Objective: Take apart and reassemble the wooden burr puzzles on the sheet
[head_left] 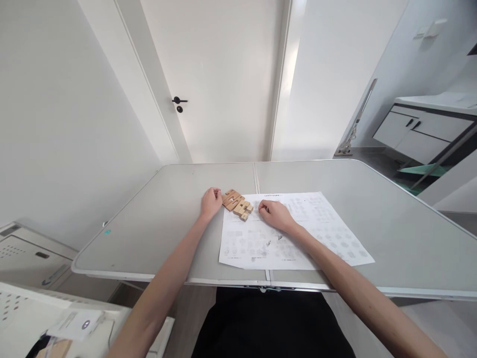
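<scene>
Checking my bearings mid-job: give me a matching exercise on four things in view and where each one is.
1. Left hand
2. Blocks
3. Handle
4. Right hand

A. On the door
B. Over the paper, right of the wooden pieces
C. Beside the wooden pieces, on their left
D. Between the two hands

Pairs: 1-C, 2-D, 3-A, 4-B

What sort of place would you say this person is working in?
Probably a room in a home or small office: there is a folding-style table, a plain white door with a black handle, and a white cabinet with a mop-like tool leaning near it.
</scene>
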{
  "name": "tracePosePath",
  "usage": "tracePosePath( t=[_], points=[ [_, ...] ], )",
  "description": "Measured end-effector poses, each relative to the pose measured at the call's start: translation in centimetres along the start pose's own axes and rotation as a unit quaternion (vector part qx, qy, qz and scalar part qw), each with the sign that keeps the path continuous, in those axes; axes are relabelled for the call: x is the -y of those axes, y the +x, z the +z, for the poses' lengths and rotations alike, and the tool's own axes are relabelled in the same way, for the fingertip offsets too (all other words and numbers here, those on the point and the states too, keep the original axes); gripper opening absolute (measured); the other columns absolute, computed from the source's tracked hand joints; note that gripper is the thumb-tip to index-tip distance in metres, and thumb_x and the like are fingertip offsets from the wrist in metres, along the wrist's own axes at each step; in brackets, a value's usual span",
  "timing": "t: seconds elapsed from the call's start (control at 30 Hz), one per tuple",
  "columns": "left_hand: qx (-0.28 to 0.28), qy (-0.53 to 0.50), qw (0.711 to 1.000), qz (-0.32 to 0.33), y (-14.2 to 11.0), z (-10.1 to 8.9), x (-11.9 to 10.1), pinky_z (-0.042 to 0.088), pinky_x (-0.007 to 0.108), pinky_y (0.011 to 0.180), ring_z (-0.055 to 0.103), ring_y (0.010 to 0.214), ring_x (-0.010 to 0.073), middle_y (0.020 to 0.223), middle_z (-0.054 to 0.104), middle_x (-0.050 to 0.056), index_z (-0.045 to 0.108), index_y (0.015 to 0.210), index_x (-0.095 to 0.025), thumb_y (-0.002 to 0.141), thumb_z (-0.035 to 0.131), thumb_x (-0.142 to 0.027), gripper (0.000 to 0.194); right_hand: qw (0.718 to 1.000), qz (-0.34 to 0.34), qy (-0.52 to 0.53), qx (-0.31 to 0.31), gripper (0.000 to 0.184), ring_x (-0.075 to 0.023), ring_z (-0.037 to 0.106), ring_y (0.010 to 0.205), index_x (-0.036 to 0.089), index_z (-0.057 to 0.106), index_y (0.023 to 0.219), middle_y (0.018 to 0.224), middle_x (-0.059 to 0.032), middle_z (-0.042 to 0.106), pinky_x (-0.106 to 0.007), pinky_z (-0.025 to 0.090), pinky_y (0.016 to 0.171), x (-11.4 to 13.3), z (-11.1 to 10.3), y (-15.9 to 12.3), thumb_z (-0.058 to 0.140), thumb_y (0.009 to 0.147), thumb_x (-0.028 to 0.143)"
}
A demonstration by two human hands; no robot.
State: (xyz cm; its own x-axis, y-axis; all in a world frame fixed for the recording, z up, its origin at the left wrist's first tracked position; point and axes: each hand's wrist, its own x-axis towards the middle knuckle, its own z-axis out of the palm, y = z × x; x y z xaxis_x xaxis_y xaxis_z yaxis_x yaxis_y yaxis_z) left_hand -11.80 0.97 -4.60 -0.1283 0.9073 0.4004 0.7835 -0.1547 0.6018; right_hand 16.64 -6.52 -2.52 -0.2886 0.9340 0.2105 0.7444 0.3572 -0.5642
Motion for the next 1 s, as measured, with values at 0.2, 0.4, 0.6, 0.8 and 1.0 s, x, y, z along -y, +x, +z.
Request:
tracePosePath(
  t=[0.2,0.4,0.6,0.8,1.0],
  points=[
    [0.005,0.009,1.0,0.003,-0.02,0.0,-0.05,0.052,0.037,0.094,0.069,0.098,0.0222,0.106,0.073,0.011,0.063,0.103,-0.019,0.098,0.049,-0.024,0.015,1.0,0.001,-0.003,0.004,0.02,-0.0183,0.06,0.077,0.022,0.066,0.085,0.086,-0.0026,0.074,-0.027,0.033,0.066,-0.05,0.05,0.04,0.049,0.091,0.016],
    [0.008,0.016,1.0,0.003,-0.02,0.04,-0.02,0.052,0.036,0.094,0.07,0.098,0.0222,0.105,0.074,0.01,0.063,0.103,-0.02,0.098,0.05,-0.024,0.014,1.0,-0.001,-0.004,0.007,0.019,-0.0179,0.06,0.077,0.021,0.066,0.085,0.086,-0.0024,0.074,-0.027,0.033,0.066,0.02,-0.01,0.04,0.049,0.091,0.016],
    [0.011,0.019,1.0,0.005,-0.13,-0.12,-0.18,0.053,0.036,0.094,0.07,0.099,0.022,0.106,0.074,0.009,0.063,0.102,-0.021,0.098,0.05,-0.026,0.014,1.0,-0.001,0.001,0.009,0.019,-0.0179,0.059,0.077,0.021,0.066,0.086,0.085,-0.002,0.073,-0.027,0.032,0.066,0.04,-0.03,-0.06,0.048,0.091,0.016],
    [0.014,0.02,1.0,0.007,-0.24,-0.23,-0.36,0.054,0.037,0.094,0.071,0.097,0.0215,0.102,0.074,0.008,0.063,0.101,-0.021,0.097,0.053,-0.028,0.013,1.0,0.003,-0.002,0.01,0.019,-0.0181,0.06,0.078,0.021,0.066,0.087,0.086,-0.0026,0.073,-0.027,0.033,0.067,0.09,-0.04,-0.02,0.048,0.091,0.016],
    [0.014,0.018,1.0,0.013,-0.34,-0.32,-0.51,0.054,0.037,0.093,0.071,0.096,0.0215,0.099,0.074,0.007,0.064,0.098,-0.021,0.096,0.055,-0.029,0.012,1.0,0.002,-0.004,0.012,0.019,-0.0181,0.06,0.079,0.022,0.066,0.087,0.086,-0.0027,0.073,-0.027,0.032,0.066,0.1,-0.05,-0.01,0.048,0.091,0.016]
  ],
)
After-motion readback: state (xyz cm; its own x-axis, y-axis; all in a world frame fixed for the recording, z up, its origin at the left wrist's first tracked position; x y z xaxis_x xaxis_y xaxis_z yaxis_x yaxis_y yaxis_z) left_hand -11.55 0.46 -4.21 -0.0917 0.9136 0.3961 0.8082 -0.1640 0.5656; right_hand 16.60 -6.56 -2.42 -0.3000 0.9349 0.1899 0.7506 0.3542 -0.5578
